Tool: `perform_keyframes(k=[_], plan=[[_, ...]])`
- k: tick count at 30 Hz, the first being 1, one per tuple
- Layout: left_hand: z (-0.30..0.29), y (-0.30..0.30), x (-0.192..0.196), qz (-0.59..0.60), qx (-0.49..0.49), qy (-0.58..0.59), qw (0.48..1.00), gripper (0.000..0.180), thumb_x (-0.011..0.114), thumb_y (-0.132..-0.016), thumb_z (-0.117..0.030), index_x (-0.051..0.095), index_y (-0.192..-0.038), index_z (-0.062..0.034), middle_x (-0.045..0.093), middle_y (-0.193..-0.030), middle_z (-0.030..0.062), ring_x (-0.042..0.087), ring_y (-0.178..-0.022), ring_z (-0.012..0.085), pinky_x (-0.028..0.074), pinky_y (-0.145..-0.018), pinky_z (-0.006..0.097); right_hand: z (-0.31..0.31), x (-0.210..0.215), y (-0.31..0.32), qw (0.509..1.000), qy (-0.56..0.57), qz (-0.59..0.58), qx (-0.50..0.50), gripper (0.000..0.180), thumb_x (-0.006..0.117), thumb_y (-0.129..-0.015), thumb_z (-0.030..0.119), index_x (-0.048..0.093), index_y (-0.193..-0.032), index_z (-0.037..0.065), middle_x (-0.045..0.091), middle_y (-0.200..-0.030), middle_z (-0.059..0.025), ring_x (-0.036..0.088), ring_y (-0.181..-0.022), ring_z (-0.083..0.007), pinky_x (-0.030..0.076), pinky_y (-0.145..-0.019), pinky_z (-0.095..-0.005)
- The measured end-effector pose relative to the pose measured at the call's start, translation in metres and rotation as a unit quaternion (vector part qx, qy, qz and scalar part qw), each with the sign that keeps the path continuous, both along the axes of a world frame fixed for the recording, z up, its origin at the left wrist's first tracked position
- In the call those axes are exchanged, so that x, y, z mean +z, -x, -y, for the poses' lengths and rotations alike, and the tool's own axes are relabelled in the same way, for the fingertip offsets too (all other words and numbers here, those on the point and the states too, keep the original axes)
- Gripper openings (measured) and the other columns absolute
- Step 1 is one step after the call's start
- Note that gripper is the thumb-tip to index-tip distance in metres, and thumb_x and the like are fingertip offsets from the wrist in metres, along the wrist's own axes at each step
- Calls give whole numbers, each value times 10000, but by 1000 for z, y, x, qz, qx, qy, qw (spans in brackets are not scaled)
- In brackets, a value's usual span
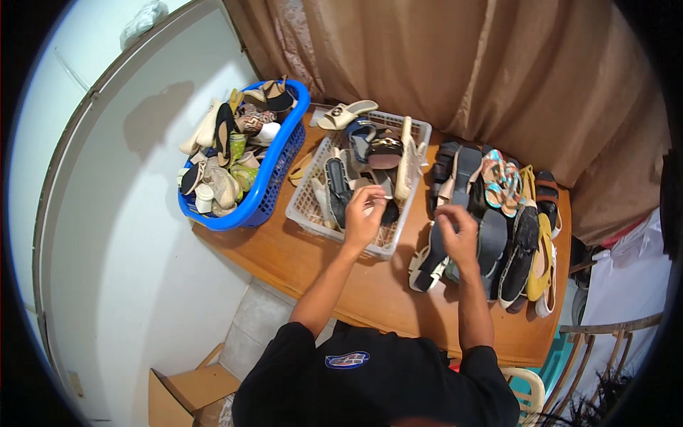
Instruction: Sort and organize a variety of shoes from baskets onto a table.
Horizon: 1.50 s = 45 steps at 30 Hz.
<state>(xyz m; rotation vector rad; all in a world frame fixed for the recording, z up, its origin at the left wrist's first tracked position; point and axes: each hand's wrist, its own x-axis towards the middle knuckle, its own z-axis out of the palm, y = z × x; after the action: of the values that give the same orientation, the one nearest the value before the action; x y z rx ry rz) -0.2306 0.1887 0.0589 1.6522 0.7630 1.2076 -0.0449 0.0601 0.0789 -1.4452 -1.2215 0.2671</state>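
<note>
My left hand (363, 215) is over the near part of a white plastic basket (304, 225), its fingers bent and parted from the thumb. No shoe shows clearly in its grip. Around it in the basket lie a black woven shoe (337, 183), a dark slide with a gold trim (385, 148) and a cream shoe (407, 171). A cream slide (346, 114) rests across the far corner. To the right, my right hand (459, 231) hovers over paired shoes, fingers curved, with nothing visible in it. Below it is a dark-soled sandal with white straps (427, 265).
A blue basket (253, 203) heaped with mixed shoes stands at the left of the wooden table (356, 292). Rows of footwear, including a yellow flat (539, 267) and patterned sandals (502, 181), cover the right side. A brown curtain (420, 64) hangs behind; a cardboard box (192, 391) sits below left.
</note>
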Motion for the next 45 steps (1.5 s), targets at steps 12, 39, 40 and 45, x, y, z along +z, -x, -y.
perform_keyframes(k=[12, 39, 40, 45], plan=[[-84, 116, -79, -239, 17, 59, 969, 303, 652, -818, -155, 562, -1094, -68, 560, -1123, 163, 573, -1024, 291, 453, -876, 394, -129, -61, 112, 974, 181, 9, 134, 358, 667, -792, 133, 575, -1115, 11, 602, -1019, -176, 616, -913, -283, 509, -759, -349], [-142, 123, -79, -276, -95, 272, 917, 734, 620, -793, -220, 291, -1393, 45, 490, -1305, 253, 480, -1219, 328, 375, -1004, 376, -172, -108, 148, 965, 255, -59, -10, 823, 859, -522, 214, 453, -1192, -34, 635, -1002, -226, 636, -904, -320, 487, -813, -359], [-145, 123, -87, -275, -105, 276, 915, 746, 626, -787, -225, 289, -1397, 41, 489, -1309, 248, 477, -1221, 328, 364, -1013, 374, -173, -103, 152, 964, 257, -59, -20, 757, 855, -518, 195, 481, -1136, -30, 628, -984, -183, 618, -897, -285, 477, -819, -344], [-152, 105, -115, -306, -56, 242, 919, 900, 700, -734, -218, 193, -1402, 106, 424, -1354, 271, 443, -1255, 344, 342, -1052, 354, -166, -101, 146, 970, 231, 24, -69, 704, 845, -486, 150, 491, -1074, -9, 608, -1001, -197, 599, -921, -346, 471, -834, -375]])
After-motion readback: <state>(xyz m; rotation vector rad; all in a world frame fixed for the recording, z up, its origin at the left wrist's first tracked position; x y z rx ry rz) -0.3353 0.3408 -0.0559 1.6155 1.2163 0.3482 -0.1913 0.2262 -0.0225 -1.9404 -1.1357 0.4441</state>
